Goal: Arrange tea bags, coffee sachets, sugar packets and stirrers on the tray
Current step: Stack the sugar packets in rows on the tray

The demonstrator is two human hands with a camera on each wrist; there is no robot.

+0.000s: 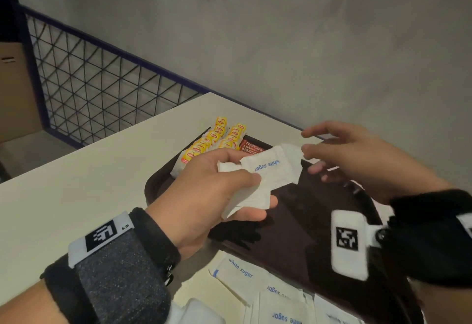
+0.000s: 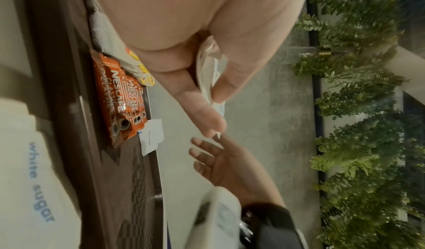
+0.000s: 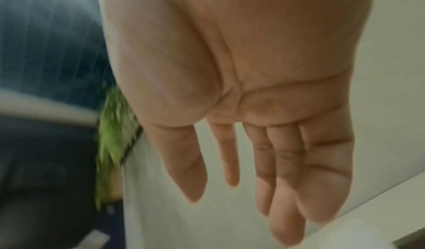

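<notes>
My left hand (image 1: 259,193) grips a bunch of white sugar packets (image 1: 275,168) above the dark brown tray (image 1: 306,221). In the left wrist view the packets (image 2: 207,75) are pinched between thumb and fingers. My right hand (image 1: 314,151) hovers open at the bunch's right end, fingers straight (image 3: 285,189) and holding nothing. Yellow tea bags (image 1: 217,137) and red coffee sachets (image 1: 251,146) lie in rows at the tray's far left corner. One sugar packet (image 2: 150,136) lies beside the sachets (image 2: 115,96). No stirrers are in view.
Several loose sugar packets (image 1: 255,288) lie on the white table (image 1: 76,183) in front of the tray. A wire mesh fence (image 1: 89,88) and a cardboard box (image 1: 15,88) stand beyond the table's left edge. A grey wall rises behind.
</notes>
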